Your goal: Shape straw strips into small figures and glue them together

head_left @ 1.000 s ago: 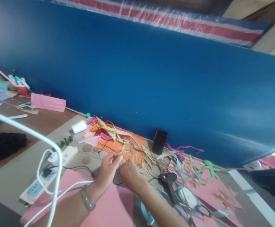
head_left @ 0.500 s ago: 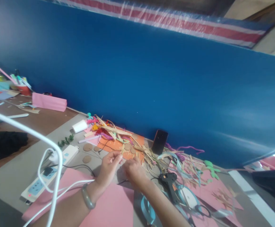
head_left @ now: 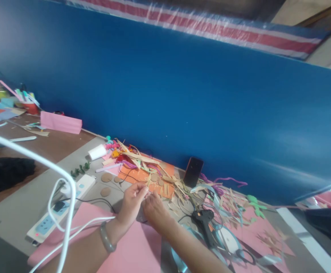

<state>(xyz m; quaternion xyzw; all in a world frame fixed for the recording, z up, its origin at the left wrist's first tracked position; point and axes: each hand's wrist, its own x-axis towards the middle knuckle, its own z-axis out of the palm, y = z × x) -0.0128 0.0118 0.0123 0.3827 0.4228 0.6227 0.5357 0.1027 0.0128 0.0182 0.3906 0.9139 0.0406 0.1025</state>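
My left hand [head_left: 131, 201], with a bangle at its wrist, pinches a thin pale-yellow strip [head_left: 148, 180] that sticks up between thumb and fingertips. Close beside it, my right hand [head_left: 155, 211] is closed with the fingers curled down and its fingertips almost at the left thumb. Whatever it holds is hidden. Under the forearms lies a pink sheet [head_left: 137, 250]. Just beyond the hands is an orange sheet [head_left: 168, 172] with dry straw-coloured strips [head_left: 138, 155] and round brown discs [head_left: 105, 192] about it.
A power strip [head_left: 43, 225] with white cables [head_left: 71, 212] is at left. On the right are a black glue gun [head_left: 205, 223], scissors [head_left: 246, 256], ribbon [head_left: 179, 258] and scraps. A phone [head_left: 193, 171] leans on the blue partition [head_left: 182, 94].
My right hand has moved left and slightly nearer, up against the left hand's fingertips. The left hand keeps its pinch on the strip.
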